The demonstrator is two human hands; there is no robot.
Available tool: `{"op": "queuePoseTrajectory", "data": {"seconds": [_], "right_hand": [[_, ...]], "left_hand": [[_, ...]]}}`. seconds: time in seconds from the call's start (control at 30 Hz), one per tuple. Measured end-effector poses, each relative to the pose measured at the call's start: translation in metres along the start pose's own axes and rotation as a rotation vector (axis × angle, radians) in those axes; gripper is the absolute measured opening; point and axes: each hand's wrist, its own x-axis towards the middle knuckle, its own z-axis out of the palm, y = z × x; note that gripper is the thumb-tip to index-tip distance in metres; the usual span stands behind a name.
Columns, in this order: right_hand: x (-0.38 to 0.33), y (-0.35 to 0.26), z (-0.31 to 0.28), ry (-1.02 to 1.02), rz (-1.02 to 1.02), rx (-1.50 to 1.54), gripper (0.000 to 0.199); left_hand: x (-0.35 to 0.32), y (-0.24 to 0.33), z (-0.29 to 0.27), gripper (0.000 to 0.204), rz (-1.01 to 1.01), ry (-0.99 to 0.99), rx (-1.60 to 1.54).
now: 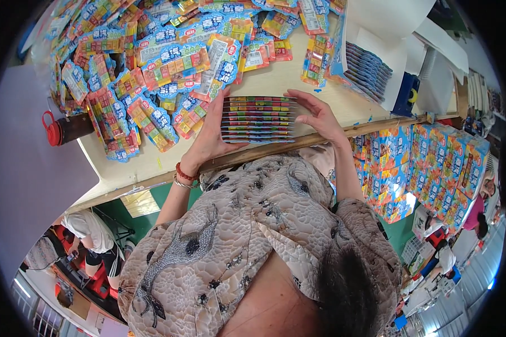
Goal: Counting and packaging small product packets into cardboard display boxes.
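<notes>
A red-lidded dark flask (pixel 62 128) lies at the left edge of the bench (pixel 275 76), just beside the loose heap of colourful blister packs (pixel 152 62) that spreads over the far left half of the bench top. The packs lie every way up, overlapping, as if tipped out for sorting.

The left hand (pixel 211 132), with a red bead bracelet (pixel 184 173) at the wrist, is open with its fingers together and its palm flat against the left side of a stack of blister packs (pixel 257 119). The stack sits close to the near edge of the bench, right in front of the person, its layers showing as thin coloured bands with their edges lined up. The right hand (pixel 319 117) is open too, its fingers laid along the stack's right side and over its far right corner. So the stack lies between the two hands, touched by both; the hold looks meant to square the packs and keep them from sliding apart, though that is a judgement.

Further right, near the far edge, a row of dark blue cards (pixel 368 67) leans under white sheets (pixel 388 33). Beyond the right end of the bench stand bright blue printed cartons (pixel 433 163), stacked in rows. Other people show below, well apart from the bench.
</notes>
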Motion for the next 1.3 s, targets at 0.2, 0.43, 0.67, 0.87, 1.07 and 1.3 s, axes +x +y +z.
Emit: {"op": "queuePoseTrajectory", "data": {"seconds": [0.2, 0.43, 0.67, 0.87, 1.07, 1.3], "right_hand": [[0.000, -0.002, 0.004, 0.016, -0.008, -0.077, 0.061], [-0.005, -0.001, 0.018, 0.120, -0.057, -0.190, 0.050], [-0.005, 0.007, 0.033, 0.212, -0.127, -0.307, 0.045], [-0.005, 0.013, 0.054, 0.402, -0.184, -0.691, 0.042], [-0.006, 0.013, 0.059, 0.471, -0.175, -0.738, 0.042], [-0.006, 0.013, 0.059, 0.466, -0.200, -0.759, 0.042]], "left_hand": [[0.001, 0.002, -0.001, 0.126, -0.003, 0.001, -0.005], [0.002, 0.000, 0.000, 0.130, 0.058, 0.011, 0.027], [0.002, -0.002, 0.001, 0.131, 0.077, 0.012, 0.029], [-0.001, -0.006, 0.003, 0.130, 0.038, 0.002, -0.011], [-0.001, -0.005, 0.000, 0.131, 0.033, -0.016, 0.003], [0.000, 0.001, -0.003, 0.129, 0.014, -0.025, -0.004]]}}
